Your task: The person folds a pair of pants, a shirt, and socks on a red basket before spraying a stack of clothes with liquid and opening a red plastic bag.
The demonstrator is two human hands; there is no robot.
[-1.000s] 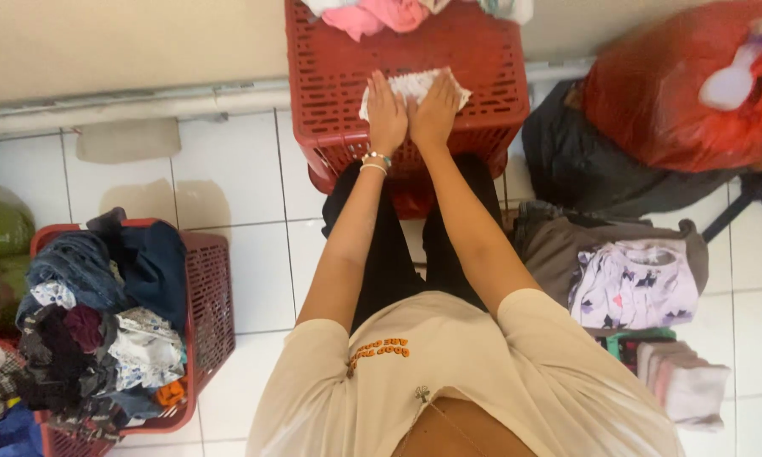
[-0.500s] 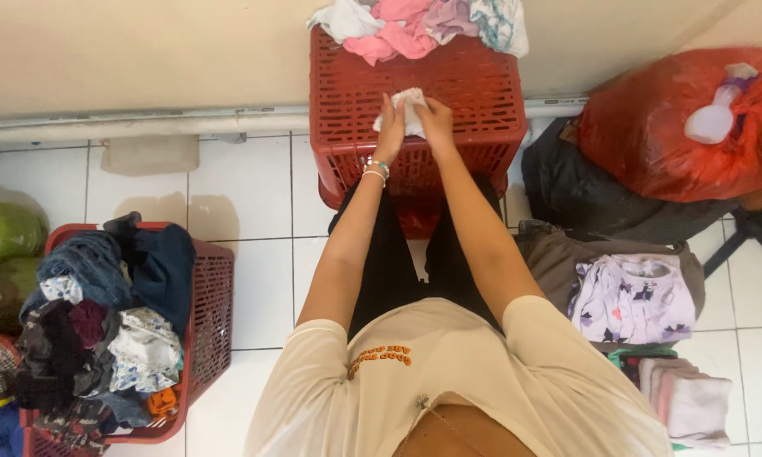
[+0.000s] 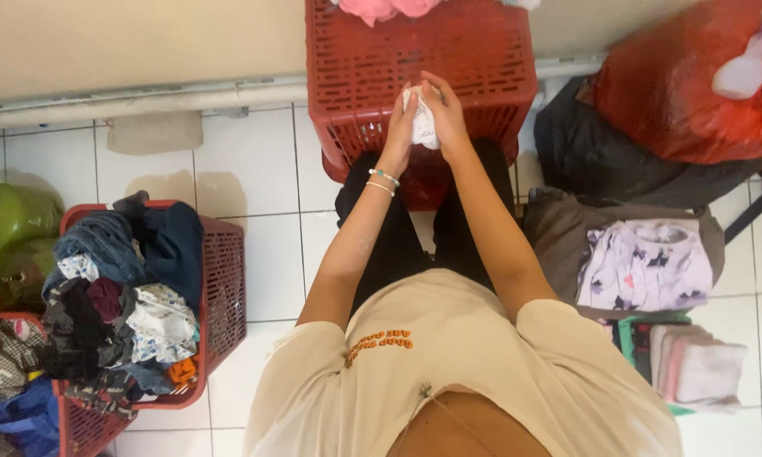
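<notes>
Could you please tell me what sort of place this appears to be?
Probably a home laundry corner: a red basket heaped with mixed clothes, folded stacks on the white tiled floor, and both hands holding a small white cloth.

To my left a red basket point(image 3: 220, 288) stands heaped with mixed dark and pale clothes point(image 3: 118, 296), green bags point(image 3: 8, 228) beside it. On my right an orange-red plastic bag point(image 3: 677, 93) sits above a black bag point(image 3: 601, 161), with a patterned white garment point(image 3: 643, 267) and folded pale towels point(image 3: 698, 368) on the tiled floor point(image 3: 254, 169).
</notes>
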